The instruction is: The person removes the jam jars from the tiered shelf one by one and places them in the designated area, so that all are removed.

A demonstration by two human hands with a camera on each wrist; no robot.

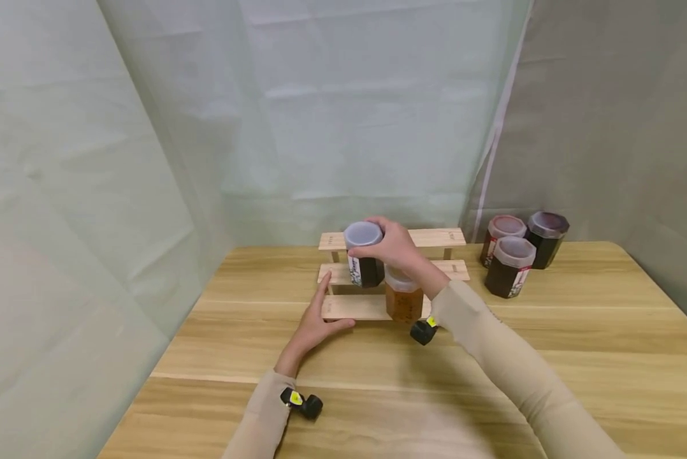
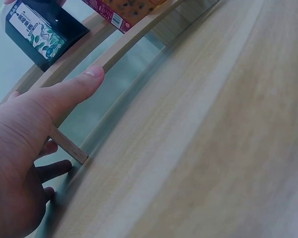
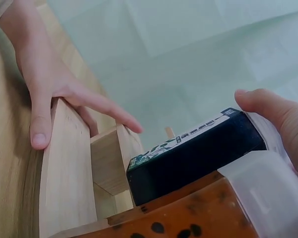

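A three-step wooden rack (image 1: 352,307) stands on the table. My right hand (image 1: 390,246) grips a dark jar (image 1: 364,254) with a grey lid by its top, its base at the rack's middle step. In the right wrist view the dark jar (image 3: 196,154) shows its white label, my fingers (image 3: 273,111) curled round its lid end. An amber jar (image 1: 403,296) stands on the lowest step just under my right wrist. My left hand (image 1: 318,320) rests on the rack's left end, thumb (image 2: 72,89) along the lowest step's front edge, fingers straight.
Three more dark jars (image 1: 510,266) with grey lids stand at the back right of the wooden table (image 1: 578,344). Pale cloth walls close in the back and both sides. A camera (image 1: 302,403) is strapped to each wrist.
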